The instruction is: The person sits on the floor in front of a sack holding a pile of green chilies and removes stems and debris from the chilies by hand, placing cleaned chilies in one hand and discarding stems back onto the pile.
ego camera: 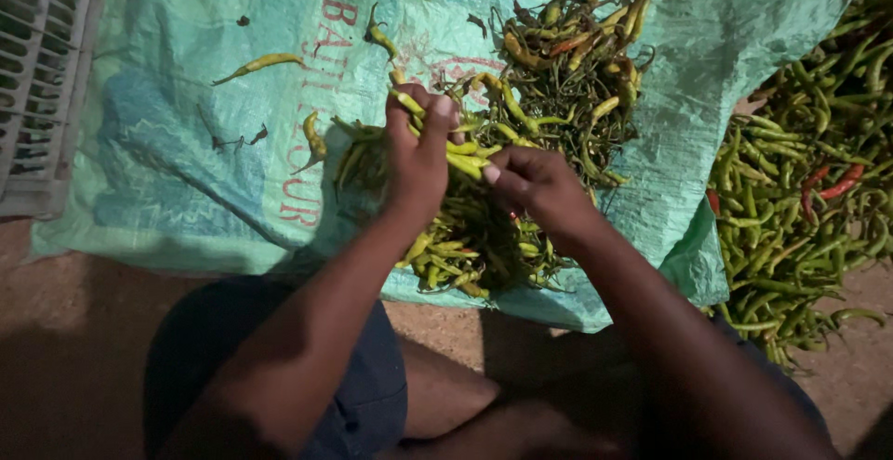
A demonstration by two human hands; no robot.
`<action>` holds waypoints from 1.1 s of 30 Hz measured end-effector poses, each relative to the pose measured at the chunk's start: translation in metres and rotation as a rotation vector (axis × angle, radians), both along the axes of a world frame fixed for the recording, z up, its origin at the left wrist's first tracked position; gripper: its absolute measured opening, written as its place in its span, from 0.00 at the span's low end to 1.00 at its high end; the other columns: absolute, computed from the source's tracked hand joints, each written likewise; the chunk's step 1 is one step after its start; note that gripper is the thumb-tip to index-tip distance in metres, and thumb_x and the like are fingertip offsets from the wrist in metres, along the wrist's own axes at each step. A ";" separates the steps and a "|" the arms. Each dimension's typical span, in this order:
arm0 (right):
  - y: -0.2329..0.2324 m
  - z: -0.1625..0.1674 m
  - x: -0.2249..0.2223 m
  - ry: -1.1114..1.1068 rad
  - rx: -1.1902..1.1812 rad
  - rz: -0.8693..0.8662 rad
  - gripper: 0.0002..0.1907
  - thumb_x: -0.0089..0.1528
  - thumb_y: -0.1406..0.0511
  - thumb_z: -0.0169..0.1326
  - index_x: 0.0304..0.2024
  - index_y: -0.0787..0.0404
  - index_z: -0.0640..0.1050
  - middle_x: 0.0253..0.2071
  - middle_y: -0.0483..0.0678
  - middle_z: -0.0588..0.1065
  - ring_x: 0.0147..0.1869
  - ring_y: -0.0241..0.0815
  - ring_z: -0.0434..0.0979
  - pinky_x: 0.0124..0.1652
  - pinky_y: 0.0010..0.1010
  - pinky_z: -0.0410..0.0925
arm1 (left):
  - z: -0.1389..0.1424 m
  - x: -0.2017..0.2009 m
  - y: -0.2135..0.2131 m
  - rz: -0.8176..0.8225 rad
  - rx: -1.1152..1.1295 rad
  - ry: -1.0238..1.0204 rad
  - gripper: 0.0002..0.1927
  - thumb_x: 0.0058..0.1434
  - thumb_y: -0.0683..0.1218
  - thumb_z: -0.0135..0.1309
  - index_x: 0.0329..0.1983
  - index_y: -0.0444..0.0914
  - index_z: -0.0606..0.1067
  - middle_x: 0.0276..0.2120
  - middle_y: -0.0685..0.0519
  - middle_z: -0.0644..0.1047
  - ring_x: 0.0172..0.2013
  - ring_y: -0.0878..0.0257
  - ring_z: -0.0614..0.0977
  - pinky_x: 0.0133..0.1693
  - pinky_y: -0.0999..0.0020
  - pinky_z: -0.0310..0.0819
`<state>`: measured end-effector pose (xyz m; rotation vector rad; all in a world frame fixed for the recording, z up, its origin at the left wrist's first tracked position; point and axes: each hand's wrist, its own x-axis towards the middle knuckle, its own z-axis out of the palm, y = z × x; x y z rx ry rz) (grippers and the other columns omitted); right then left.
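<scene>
My left hand (419, 153) is closed around a bunch of green and yellow chillies (462, 156) above a heap of chillies (470, 237) on a green woven sack (177, 172). Close beside it, my right hand (535, 186) pinches the other end of the same bunch with thumb and fingers. A second mound, mostly stems mixed with yellowing chillies (567, 69), lies just beyond both hands on the sack.
A big pile of green chillies with a few red ones (805, 181) lies on the ground at right. Stray chillies (260, 65) dot the sack's left part. A pale plastic crate (37, 79) stands at the far left. My knees sit below on bare dirt (56, 330).
</scene>
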<state>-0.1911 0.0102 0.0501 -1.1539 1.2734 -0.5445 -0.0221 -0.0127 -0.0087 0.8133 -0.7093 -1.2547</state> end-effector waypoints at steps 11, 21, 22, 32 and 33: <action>-0.001 0.023 -0.010 0.072 -0.464 0.521 0.09 0.64 0.62 0.59 0.34 0.63 0.82 0.32 0.47 0.81 0.35 0.37 0.81 0.36 0.33 0.73 | 0.001 0.017 -0.002 -0.603 0.498 0.649 0.12 0.69 0.51 0.56 0.39 0.43 0.66 0.30 0.58 0.71 0.29 0.66 0.73 0.30 0.69 0.70; -0.001 0.023 -0.005 0.272 -0.453 0.253 0.08 0.65 0.63 0.60 0.34 0.60 0.84 0.29 0.46 0.79 0.30 0.34 0.79 0.29 0.30 0.73 | -0.019 0.024 -0.008 -0.380 0.437 0.719 0.15 0.71 0.53 0.54 0.33 0.44 0.66 0.25 0.58 0.69 0.28 0.64 0.71 0.32 0.66 0.69; -0.002 0.024 -0.007 0.311 -0.428 0.183 0.07 0.64 0.64 0.60 0.35 0.61 0.84 0.30 0.45 0.79 0.30 0.34 0.79 0.28 0.30 0.73 | -0.022 0.025 -0.009 -0.317 0.433 0.685 0.16 0.72 0.54 0.54 0.32 0.44 0.65 0.25 0.58 0.69 0.28 0.63 0.71 0.32 0.64 0.69; -0.008 0.015 -0.007 0.421 -0.569 -0.084 0.17 0.58 0.69 0.64 0.49 0.65 0.79 0.48 0.51 0.76 0.41 0.40 0.81 0.37 0.29 0.75 | -0.004 0.035 -0.005 -0.423 0.183 0.939 0.15 0.72 0.51 0.49 0.55 0.39 0.73 0.51 0.47 0.79 0.57 0.50 0.78 0.64 0.38 0.70; -0.009 0.014 -0.008 0.433 -0.567 -0.080 0.16 0.58 0.69 0.64 0.48 0.65 0.79 0.49 0.52 0.75 0.41 0.41 0.80 0.38 0.29 0.76 | 0.001 0.035 -0.003 -0.459 0.149 0.954 0.16 0.73 0.51 0.48 0.58 0.39 0.73 0.56 0.45 0.77 0.62 0.48 0.75 0.68 0.35 0.66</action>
